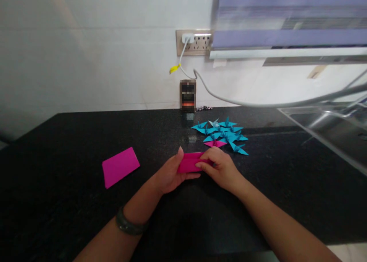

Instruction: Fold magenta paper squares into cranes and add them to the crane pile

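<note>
A folded piece of pink paper (pixel 189 164) is held between both hands above the black counter. My left hand (pixel 172 174) supports it from the left and below, thumb up along its edge. At its right end my right hand (pixel 222 168) pinches the paper between thumb and fingers. Just beyond the right hand sits a pink paper crane (pixel 215 143), in front of several blue paper cranes (pixel 225 134). A stack of pink paper (pixel 120 167) lies flat to the left of my hands.
The black countertop (pixel 71 208) meets a white tiled wall. A phone (pixel 188 96) leans there below a wall socket (pixel 194 42) with a plugged-in white cable (pixel 218 97). A metal sink (pixel 338 128) is at the right. A bracelet (pixel 129 223) circles my left wrist.
</note>
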`<state>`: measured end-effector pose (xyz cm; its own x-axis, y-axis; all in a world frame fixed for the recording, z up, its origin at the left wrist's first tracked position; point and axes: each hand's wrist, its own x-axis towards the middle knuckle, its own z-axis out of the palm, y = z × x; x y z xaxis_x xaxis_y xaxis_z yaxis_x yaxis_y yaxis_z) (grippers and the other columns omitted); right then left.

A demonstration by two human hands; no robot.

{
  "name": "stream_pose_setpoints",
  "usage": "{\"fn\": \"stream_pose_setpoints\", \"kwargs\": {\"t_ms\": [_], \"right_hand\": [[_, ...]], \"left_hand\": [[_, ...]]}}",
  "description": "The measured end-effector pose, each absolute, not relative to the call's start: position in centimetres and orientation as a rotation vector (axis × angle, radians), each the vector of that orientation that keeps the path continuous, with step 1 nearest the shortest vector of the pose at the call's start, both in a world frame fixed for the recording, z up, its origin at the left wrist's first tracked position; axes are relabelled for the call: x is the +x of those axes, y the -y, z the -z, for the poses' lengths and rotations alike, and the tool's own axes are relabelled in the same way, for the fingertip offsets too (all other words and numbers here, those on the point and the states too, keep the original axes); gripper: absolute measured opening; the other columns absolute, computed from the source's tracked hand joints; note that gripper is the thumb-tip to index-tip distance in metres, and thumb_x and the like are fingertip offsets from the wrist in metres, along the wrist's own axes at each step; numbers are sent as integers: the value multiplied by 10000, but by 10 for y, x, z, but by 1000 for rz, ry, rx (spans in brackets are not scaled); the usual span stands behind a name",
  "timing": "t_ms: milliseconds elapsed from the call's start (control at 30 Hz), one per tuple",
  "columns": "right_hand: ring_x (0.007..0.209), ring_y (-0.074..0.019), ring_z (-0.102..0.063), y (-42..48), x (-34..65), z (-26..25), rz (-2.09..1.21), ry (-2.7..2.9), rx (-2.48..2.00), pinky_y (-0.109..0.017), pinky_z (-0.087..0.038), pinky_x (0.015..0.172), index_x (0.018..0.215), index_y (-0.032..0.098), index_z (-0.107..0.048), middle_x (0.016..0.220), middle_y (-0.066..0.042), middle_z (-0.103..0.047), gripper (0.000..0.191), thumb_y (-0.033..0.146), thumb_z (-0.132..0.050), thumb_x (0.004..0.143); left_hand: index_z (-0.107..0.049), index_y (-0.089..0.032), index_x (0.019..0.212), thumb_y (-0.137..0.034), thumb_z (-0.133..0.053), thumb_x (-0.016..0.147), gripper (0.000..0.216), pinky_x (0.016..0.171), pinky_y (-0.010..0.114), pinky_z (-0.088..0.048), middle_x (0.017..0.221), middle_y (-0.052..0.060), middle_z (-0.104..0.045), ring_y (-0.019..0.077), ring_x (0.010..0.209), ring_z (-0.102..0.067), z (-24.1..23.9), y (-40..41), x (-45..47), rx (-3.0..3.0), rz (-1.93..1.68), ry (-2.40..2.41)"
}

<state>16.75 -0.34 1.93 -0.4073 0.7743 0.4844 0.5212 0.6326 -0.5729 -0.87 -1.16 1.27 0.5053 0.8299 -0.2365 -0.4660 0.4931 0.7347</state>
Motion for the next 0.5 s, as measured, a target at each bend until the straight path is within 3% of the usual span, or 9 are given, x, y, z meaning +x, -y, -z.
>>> {"fn": "stream_pose_setpoints", "kwargs": {"t_ms": [100, 200, 333, 433, 500], "right_hand": [[627, -136, -492, 3, 167, -18, -423, 2028, -1087, -267, -397, 606, 662, 190, -573, 636, -13, -562, 147, 282, -580, 777], [631, -139, -489, 3, 168, -18, -442, 2011, -1104, -265, -391, 593, 652, 190, -569, 630, -11, -551, 138, 268, -594, 763], [676, -150, -507, 3, 167, -15, -505, 1875, -1161, -274, -411, 618, 732, 188, -578, 692, -17, -556, 136, 310, -637, 721], [719, -158, -529, 1, 165, -13, -688, 1601, -1243, -277, -440, 619, 932, 190, -551, 813, -33, -562, 355, 357, -684, 649], [672, -145, -528, 0, 165, -13, -904, 1479, -1245, -261, -439, 571, 959, 188, -533, 794, -24, -564, 416, 379, -689, 624]], "left_hand": [[-597, -183, 1070, -406, -724, 606, 531, 820, 392, -472, 1089, 101, -609, 248, 999, -563, -10, 15, -8, 776, -849, -562], [-587, -209, 1082, -201, -732, 629, 475, 816, 363, -477, 1078, 73, -619, 219, 975, -581, -8, 16, -6, 834, -836, -638], [-624, -173, 1009, -188, -676, 690, 324, 776, 322, -494, 1000, 66, -650, 189, 893, -615, -9, 14, -4, 793, -846, -685], [-610, -167, 1036, -161, -672, 687, 355, 799, 308, -488, 1019, 72, -650, 191, 917, -613, -12, 13, -4, 748, -897, -687], [-593, -175, 1061, -137, -668, 683, 388, 801, 287, -489, 1041, 66, -644, 181, 917, -614, -15, 12, -4, 728, -942, -695]]}}
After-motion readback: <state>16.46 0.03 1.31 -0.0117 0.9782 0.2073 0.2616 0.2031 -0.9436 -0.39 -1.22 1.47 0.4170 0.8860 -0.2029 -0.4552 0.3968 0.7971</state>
